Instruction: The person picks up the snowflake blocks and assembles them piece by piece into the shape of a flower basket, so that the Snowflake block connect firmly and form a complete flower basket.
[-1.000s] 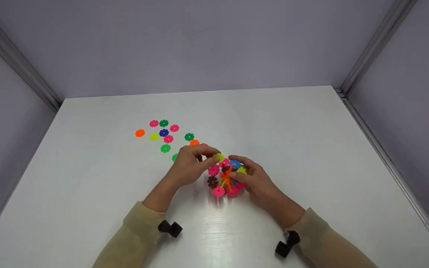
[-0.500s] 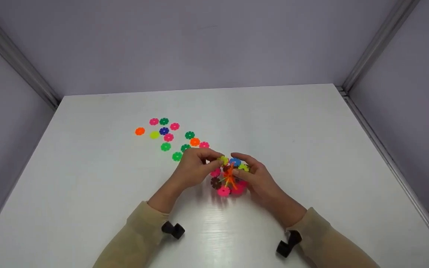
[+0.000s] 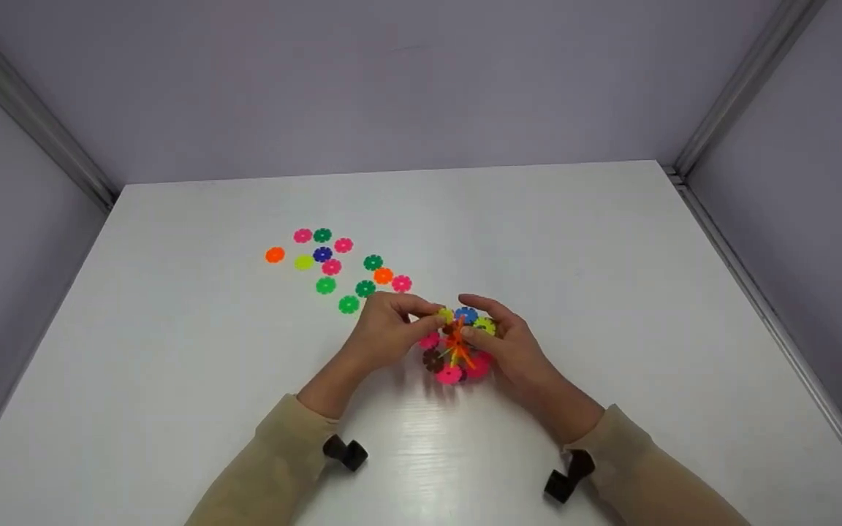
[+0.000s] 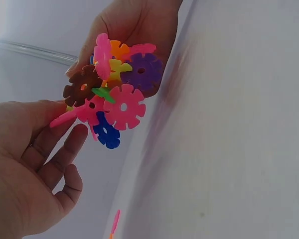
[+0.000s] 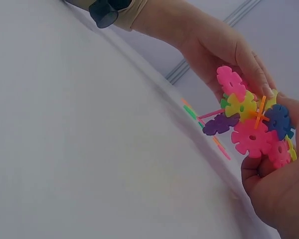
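In front of the person, near the middle of the worktop (image 3: 611, 256), both hands are busy with one cluster (image 3: 449, 375) of flower-shaped plastic discs, which are joined together by their slots. The cluster is held in the air, a little above the surface.

The right hand (image 3: 514, 351) holds the cluster from its right side. Its thumb lies on the near face, and its fingers are bent around the far side, so the hand is partly closed on it. The left hand (image 3: 386, 334) is at the upper left edge of the cluster. With thumb and index finger it pinches a yellow disc (image 3: 446, 315); in the left wrist view its other fingers are loosely bent. The yellow disc is against the cluster, but one cannot tell if its slot is engaged.

Around the yellow disc the cluster shows a blue disc (image 3: 466, 315) at the top, a brown disc (image 3: 433, 359) at the lower left, and pink ones along the bottom. The left wrist view shows also a purple disc (image 4: 142, 71).

Beyond the left hand, a group of loose discs lies flat on the worktop. An orange disc (image 3: 275, 255) is the farthest to the left, a dark blue disc (image 3: 322, 254) is among pink, green and yellow ones, and a light green disc (image 3: 349, 305) is just beside the left hand.
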`<state>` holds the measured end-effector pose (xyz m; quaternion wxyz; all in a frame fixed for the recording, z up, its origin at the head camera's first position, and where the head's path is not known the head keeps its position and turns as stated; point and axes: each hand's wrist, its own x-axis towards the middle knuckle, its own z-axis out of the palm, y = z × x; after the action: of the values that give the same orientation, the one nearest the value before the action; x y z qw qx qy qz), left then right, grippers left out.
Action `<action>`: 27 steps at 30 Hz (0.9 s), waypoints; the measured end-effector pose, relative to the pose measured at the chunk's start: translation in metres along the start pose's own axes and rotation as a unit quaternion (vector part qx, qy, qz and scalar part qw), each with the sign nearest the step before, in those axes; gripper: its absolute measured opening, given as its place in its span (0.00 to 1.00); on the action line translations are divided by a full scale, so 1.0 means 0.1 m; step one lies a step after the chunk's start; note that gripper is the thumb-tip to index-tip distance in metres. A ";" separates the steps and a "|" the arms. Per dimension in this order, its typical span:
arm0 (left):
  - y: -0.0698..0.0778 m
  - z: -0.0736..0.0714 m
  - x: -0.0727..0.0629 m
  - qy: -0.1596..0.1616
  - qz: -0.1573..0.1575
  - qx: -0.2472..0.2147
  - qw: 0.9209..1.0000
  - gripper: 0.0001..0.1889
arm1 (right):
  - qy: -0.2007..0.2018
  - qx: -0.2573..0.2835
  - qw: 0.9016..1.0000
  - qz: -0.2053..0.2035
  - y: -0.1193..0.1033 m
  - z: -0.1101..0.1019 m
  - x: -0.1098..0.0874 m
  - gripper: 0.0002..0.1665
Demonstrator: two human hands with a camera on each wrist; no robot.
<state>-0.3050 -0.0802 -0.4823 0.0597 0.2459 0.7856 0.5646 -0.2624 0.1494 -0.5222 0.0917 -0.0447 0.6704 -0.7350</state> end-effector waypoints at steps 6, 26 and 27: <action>-0.01 0.03 0.00 0.003 0.009 -0.030 0.999 0.07 | -0.013 0.030 0.999 0.011 0.01 -0.03 0.00 0.41; -0.23 -0.68 0.06 0.129 -0.052 0.039 0.990 0.12 | 0.022 0.087 0.995 0.045 0.07 0.04 0.07 0.41; -0.28 -0.77 0.07 0.135 -0.066 0.051 0.987 0.13 | 0.023 0.087 0.995 0.046 0.07 0.04 0.07 0.42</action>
<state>-0.3484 -0.1503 -0.4789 -0.0229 0.1179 0.8286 0.5468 -0.2679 0.1433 -0.5286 0.1140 0.0112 0.6073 -0.7862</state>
